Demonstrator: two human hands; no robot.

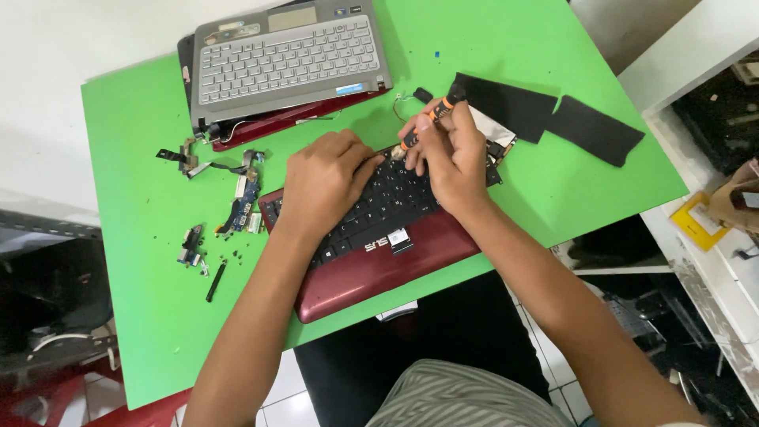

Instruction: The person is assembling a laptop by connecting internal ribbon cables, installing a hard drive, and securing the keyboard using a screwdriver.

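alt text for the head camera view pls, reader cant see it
A person's right hand holds an orange-and-black screwdriver at the top edge of a dark red laptop base, while the left hand presses on its black keyboard. On the green table lie a silver keyboard panel and small loose parts.

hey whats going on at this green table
A person is bent over a dark red laptop base on the green table. The left hand presses on its black keyboard, while the right hand works an orange-and-black screwdriver at the top edge. A silver keyboard panel and small loose parts lie nearby.
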